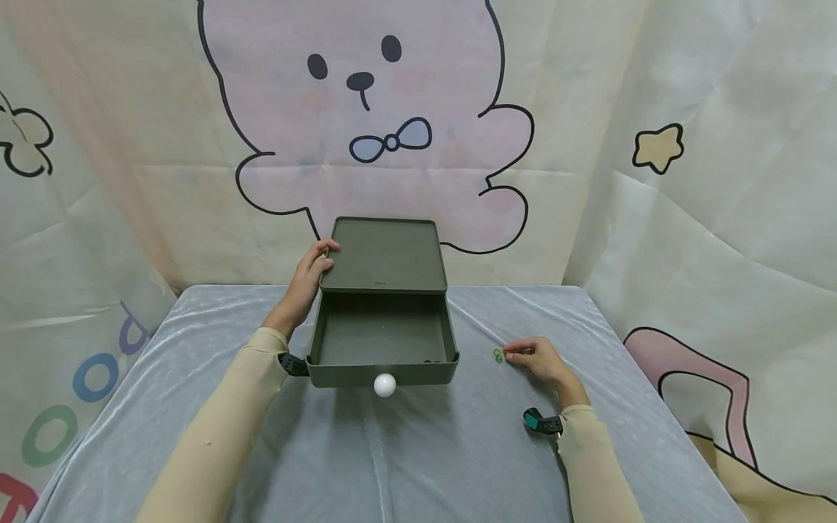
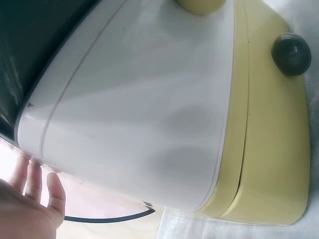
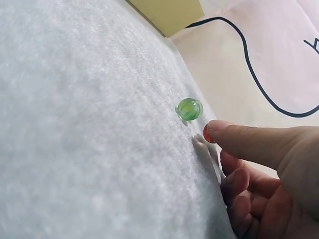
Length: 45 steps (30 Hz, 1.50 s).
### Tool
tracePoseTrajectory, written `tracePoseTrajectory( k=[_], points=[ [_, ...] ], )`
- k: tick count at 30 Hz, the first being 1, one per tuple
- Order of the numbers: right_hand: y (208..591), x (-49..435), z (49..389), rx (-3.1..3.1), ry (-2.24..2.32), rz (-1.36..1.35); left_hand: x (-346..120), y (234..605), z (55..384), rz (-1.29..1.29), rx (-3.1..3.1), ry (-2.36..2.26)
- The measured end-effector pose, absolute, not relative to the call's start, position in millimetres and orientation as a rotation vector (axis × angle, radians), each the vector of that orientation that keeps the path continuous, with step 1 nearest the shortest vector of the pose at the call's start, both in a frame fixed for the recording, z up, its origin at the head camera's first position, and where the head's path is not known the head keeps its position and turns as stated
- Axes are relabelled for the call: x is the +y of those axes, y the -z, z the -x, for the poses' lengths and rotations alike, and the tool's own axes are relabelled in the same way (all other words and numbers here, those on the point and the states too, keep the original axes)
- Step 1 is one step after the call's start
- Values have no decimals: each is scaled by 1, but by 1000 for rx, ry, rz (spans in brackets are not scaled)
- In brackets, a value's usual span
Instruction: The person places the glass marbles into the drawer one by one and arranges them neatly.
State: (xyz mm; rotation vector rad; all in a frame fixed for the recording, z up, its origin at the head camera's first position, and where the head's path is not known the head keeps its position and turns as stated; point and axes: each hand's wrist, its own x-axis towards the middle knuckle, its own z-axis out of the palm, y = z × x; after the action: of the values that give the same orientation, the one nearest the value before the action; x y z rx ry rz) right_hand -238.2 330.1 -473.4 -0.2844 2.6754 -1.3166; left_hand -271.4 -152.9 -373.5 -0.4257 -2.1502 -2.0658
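A small drawer cabinet stands on the table with its top green drawer (image 1: 382,334) pulled out; this drawer has a white knob (image 1: 384,385). Below it in the left wrist view are a white drawer (image 2: 134,109) and a yellow drawer (image 2: 274,149) with a dark knob (image 2: 291,55). My left hand (image 1: 306,280) rests its extended fingers on the left edge of the cabinet's top (image 1: 386,254). To the right of the cabinet, my right hand (image 1: 539,359) pinches a red marble (image 3: 208,133), partly hidden by the thumb. Green marbles (image 1: 498,355) lie beside its fingertips.
Small dark round things (image 1: 429,361) lie in the front right corner of the pulled-out drawer. A grey-blue cloth (image 1: 484,443) covers the table. Behind and on both sides hangs a printed curtain (image 1: 588,87).
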Motion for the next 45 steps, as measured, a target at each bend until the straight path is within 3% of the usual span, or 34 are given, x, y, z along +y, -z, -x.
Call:
tracePoseTrajectory(
  k=[22, 39, 45],
  points=[
    [461, 324, 238, 2699, 1423, 298, -153, 376, 271, 413, -2141, 2080],
    [418, 297, 222, 2779, 1453, 479, -153, 374, 271, 418, -2133, 2085],
    [384, 280, 204, 2796, 1473, 523, -153, 375, 271, 428, -2140, 2092]
  ],
)
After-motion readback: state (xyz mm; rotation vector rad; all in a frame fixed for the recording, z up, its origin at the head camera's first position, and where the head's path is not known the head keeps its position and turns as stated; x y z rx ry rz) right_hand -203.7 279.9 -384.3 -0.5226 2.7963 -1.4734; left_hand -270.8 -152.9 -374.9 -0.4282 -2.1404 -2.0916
